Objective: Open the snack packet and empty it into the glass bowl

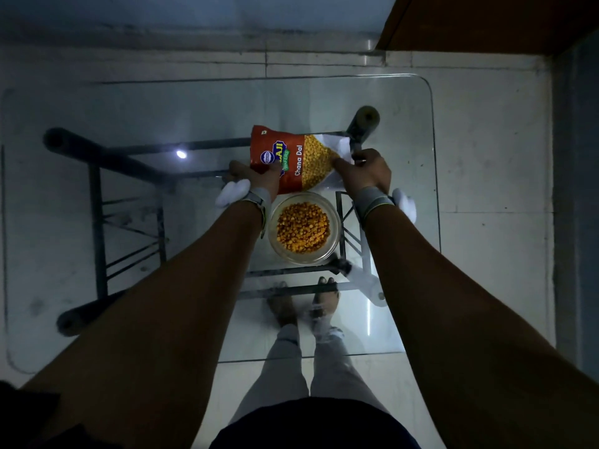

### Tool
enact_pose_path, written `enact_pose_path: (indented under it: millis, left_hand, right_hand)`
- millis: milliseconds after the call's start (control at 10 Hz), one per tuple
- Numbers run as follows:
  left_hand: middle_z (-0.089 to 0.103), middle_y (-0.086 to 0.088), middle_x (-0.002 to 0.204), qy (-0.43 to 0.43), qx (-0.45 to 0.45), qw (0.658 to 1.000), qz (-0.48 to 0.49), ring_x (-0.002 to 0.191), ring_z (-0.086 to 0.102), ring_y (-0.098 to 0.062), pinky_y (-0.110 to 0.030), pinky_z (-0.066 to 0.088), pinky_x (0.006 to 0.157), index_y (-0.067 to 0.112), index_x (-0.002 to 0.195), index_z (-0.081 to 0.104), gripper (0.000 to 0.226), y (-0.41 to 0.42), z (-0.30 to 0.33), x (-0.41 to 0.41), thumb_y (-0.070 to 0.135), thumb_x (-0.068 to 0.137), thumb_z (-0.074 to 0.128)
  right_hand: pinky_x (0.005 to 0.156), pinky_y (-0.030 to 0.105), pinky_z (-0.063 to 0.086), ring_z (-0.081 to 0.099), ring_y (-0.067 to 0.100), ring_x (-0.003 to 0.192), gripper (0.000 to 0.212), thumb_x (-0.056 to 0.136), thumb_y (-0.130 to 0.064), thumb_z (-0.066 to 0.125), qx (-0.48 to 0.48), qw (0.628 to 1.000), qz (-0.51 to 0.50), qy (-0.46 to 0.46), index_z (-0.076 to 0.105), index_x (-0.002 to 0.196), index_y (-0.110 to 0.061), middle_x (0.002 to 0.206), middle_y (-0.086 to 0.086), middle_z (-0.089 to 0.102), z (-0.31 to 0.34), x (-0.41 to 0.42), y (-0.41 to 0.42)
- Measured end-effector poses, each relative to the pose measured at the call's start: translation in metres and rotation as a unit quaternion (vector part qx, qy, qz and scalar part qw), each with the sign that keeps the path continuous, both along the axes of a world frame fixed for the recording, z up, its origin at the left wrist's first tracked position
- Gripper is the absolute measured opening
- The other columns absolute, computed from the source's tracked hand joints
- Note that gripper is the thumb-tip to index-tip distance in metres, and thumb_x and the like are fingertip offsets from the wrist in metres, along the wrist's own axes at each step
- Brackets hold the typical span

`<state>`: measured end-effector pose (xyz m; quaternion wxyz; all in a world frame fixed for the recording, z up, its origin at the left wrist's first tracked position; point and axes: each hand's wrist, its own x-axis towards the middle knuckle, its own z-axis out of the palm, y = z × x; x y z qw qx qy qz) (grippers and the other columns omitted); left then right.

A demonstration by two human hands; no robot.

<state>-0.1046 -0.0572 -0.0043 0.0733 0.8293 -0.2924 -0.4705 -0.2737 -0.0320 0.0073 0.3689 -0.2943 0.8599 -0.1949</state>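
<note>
Seen thru the glass table point(405, 131), bare feet and light trousers are visible at 6 o'clock. Just beyond, the glass bowl point(334, 236) is set on the tabletop, approx half filled w/ yellow-orange snack pieces. Past it, toward 12 o'clock, the snack packet point(293, 158) is held sideways just beyond the bowl's far rim. Its red end at 9 o'clock is gripped by the left hand point(256, 176), fingers closed on it. Its silvery torn end at 3 o'clock is pinched by the right hand point(364, 171), thumb on the front. Wristbands are worn on both wrists.
</note>
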Motion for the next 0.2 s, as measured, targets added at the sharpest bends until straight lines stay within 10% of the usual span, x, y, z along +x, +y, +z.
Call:
enact_pose_path:
  millis: [200]
  left_hand:
    - [0.045, -0.016, 0.134, -0.153, -0.259, 0.947, -0.112, 0.124, 0.041, -0.034, -0.048, 0.033, 0.101, 0.01, 0.128, 0.041, 0.065, 0.0149, 0.0127, -0.0188, 0.053, 0.081, 0.056]
  right_hand:
    - [0.085, 0.027, 0.048, 0.065, 0.025, 0.105, 0.036, 0.08, -0.04, 0.07, -0.092, 0.994, -0.059, 0.005, 0.068, 0.104, -0.014, 0.111, 0.008, 0.071, 0.0, 0.0018, -0.0105]
